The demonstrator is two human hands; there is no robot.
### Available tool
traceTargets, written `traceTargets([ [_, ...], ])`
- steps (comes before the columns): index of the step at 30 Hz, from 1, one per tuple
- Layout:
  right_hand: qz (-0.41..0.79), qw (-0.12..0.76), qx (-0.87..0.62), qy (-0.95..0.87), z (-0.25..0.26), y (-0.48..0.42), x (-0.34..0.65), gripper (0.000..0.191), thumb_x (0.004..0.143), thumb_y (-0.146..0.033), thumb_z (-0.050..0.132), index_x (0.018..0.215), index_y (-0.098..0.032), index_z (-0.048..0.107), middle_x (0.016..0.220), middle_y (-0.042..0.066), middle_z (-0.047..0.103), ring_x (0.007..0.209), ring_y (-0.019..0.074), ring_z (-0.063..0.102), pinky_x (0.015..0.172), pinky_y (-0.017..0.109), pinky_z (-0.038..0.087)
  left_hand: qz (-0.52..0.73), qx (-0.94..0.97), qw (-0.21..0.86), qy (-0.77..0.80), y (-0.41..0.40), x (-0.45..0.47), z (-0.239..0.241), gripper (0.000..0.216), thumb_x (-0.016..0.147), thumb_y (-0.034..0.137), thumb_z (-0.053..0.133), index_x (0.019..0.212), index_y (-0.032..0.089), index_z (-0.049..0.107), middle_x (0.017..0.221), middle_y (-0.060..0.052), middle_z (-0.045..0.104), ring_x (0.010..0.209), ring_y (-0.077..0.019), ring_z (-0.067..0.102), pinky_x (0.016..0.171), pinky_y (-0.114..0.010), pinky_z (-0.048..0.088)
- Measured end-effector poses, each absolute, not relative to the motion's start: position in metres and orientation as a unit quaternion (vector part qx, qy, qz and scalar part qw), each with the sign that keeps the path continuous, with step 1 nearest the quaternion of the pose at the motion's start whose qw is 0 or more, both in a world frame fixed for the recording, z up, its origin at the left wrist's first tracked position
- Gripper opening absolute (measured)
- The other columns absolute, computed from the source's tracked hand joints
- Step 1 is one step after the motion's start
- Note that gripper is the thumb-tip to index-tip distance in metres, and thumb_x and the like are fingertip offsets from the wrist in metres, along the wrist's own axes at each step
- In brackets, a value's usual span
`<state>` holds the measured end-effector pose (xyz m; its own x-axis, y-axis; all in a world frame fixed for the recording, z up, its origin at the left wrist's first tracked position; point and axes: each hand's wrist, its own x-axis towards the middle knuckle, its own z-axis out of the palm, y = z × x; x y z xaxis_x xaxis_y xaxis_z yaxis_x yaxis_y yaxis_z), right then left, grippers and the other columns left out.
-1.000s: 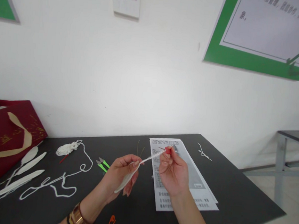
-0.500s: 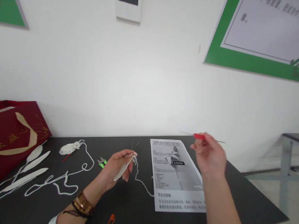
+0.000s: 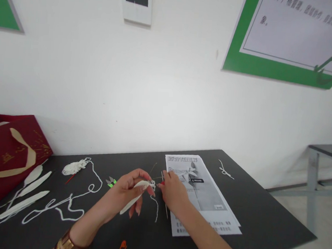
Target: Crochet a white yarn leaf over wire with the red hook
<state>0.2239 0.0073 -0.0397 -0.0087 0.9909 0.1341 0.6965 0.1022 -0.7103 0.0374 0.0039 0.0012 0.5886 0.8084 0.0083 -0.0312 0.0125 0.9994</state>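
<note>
Between the thumb and fingers of my left hand (image 3: 129, 191) is a white crocheted petal (image 3: 131, 203), its narrow end pointing right. Loops of white yarn bunch at that end, and a loose yarn tail (image 3: 156, 211) hangs from it. A thin wire (image 3: 154, 167) sticks up there. Close by on the right, my right hand (image 3: 174, 193) grips a crochet hook (image 3: 162, 183) with a red handle; its slim shaft shows above and below the fingers. Whether the hook touches the yarn, I cannot tell.
A printed pattern sheet (image 3: 205, 205) lies under my right forearm. Leftward are a white yarn ball (image 3: 73, 167), a red stick (image 3: 69, 179), finished petals (image 3: 22, 205), green snips (image 3: 111, 182) and a maroon bag (image 3: 6, 157). An orange stitch marker (image 3: 122, 248) is in front, a yarn scrap (image 3: 225, 170) at right.
My right hand, raised at the right with the crochet hook, has come down and left beside my left hand. The petal has turned slightly, and the yarn tail hangs shorter, off the sheet.
</note>
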Motion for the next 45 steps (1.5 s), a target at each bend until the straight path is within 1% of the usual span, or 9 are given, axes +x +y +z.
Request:
traceTargets([
  [3, 0.237, 0.357, -0.542, -0.723, -0.021, -0.011, 0.215, 0.030, 0.092, -0.024, 0.047, 0.120, -0.025, 0.054, 0.130, 0.007, 0.050, 0.120, 0.0214, 0.046, 0.098, 0.034, 0.037, 0.334, 0.627, 0.629, 0.314, 0.000, 0.040, 0.003, 0.019, 0.087, 0.034, 0.053, 0.096, 0.020, 0.043, 0.077, 0.000, 0.066, 0.040, -0.0077, 0.055, 0.032, -0.016, 0.040],
  [6, 0.372, 0.385, -0.396, -0.746, -0.008, -0.024, 0.206, 0.045, 0.085, -0.035, 0.060, 0.126, -0.023, 0.047, 0.101, 0.004, 0.064, 0.084, 0.0170, 0.062, 0.072, 0.027, 0.047, 0.345, 0.629, 0.616, 0.326, 0.000, 0.040, 0.002, 0.021, 0.086, 0.036, 0.053, 0.095, 0.020, 0.043, 0.070, 0.001, 0.066, 0.039, -0.0083, 0.054, 0.031, -0.017, 0.040],
  [9, 0.367, 0.383, -0.443, -0.723, -0.005, -0.024, 0.201, 0.022, 0.087, -0.034, 0.055, 0.103, -0.020, 0.062, 0.071, -0.002, 0.062, 0.055, 0.0113, 0.055, 0.052, 0.021, 0.039, 0.338, 0.651, 0.566, 0.375, 0.002, 0.039, 0.001, 0.022, 0.086, 0.039, 0.051, 0.092, 0.018, 0.047, 0.065, 0.000, 0.065, 0.032, -0.0051, 0.045, 0.029, -0.014, 0.032],
  [18, 0.240, 0.323, -0.483, -0.778, 0.019, -0.007, 0.231, 0.021, 0.086, -0.023, 0.052, 0.073, -0.019, 0.067, 0.056, -0.003, 0.060, 0.053, 0.0114, 0.052, 0.051, 0.022, 0.034, 0.298, 0.665, 0.556, 0.399, 0.008, 0.030, 0.003, 0.024, 0.086, 0.040, 0.051, 0.091, 0.016, 0.053, 0.056, 0.004, 0.059, 0.030, -0.0031, 0.038, 0.029, -0.014, 0.023],
  [24, 0.180, 0.384, -0.526, -0.737, 0.026, 0.009, 0.272, 0.028, 0.090, -0.027, 0.045, 0.077, -0.018, 0.068, 0.080, 0.006, 0.069, 0.081, 0.0210, 0.062, 0.076, 0.034, 0.045, 0.339, 0.637, 0.598, 0.349, 0.013, 0.025, 0.003, 0.023, 0.085, 0.040, 0.054, 0.088, 0.018, 0.050, 0.064, 0.001, 0.064, 0.036, -0.0063, 0.048, 0.032, -0.016, 0.031],
  [27, 0.162, 0.396, -0.483, -0.764, 0.029, -0.001, 0.264, 0.025, 0.083, -0.037, 0.059, 0.102, -0.023, 0.067, 0.128, 0.008, 0.056, 0.126, 0.0280, 0.040, 0.104, 0.045, 0.030, 0.394, 0.644, 0.565, 0.332, 0.010, 0.027, 0.005, 0.020, 0.085, 0.037, 0.055, 0.089, 0.020, 0.046, 0.072, -0.002, 0.068, 0.043, -0.0096, 0.056, 0.036, -0.018, 0.037],
  [31, 0.287, 0.390, -0.421, -0.767, 0.034, -0.022, 0.226, 0.080, 0.065, -0.044, 0.077, 0.135, -0.029, 0.040, 0.133, 0.008, 0.049, 0.123, 0.0260, 0.045, 0.103, 0.042, 0.034, 0.466, 0.669, 0.478, 0.326, 0.002, 0.029, 0.005, 0.013, 0.085, 0.030, 0.056, 0.092, 0.023, 0.046, 0.072, 0.000, 0.069, 0.049, -0.0113, 0.058, 0.046, -0.022, 0.042],
  [38, 0.254, 0.426, -0.445, -0.746, 0.028, -0.029, 0.190, 0.028, 0.086, -0.027, 0.059, 0.113, -0.022, 0.058, 0.090, 0.003, 0.061, 0.077, 0.0151, 0.057, 0.069, 0.026, 0.044, 0.521, 0.723, 0.314, 0.329, -0.007, 0.022, 0.001, 0.018, 0.080, 0.011, 0.058, 0.089, 0.027, 0.061, 0.078, 0.000, 0.069, 0.064, -0.0161, 0.065, 0.058, -0.024, 0.047],
  [45, 0.144, 0.449, -0.404, -0.784, 0.021, -0.032, 0.197, 0.023, 0.091, -0.023, 0.049, 0.108, -0.020, 0.065, 0.075, 0.004, 0.062, 0.064, 0.0140, 0.057, 0.058, 0.024, 0.040, 0.545, 0.737, 0.226, 0.330, -0.011, 0.018, 0.002, 0.024, 0.076, 0.008, 0.062, 0.090, 0.027, 0.067, 0.083, -0.001, 0.072, 0.073, -0.0184, 0.066, 0.065, -0.025, 0.047],
])
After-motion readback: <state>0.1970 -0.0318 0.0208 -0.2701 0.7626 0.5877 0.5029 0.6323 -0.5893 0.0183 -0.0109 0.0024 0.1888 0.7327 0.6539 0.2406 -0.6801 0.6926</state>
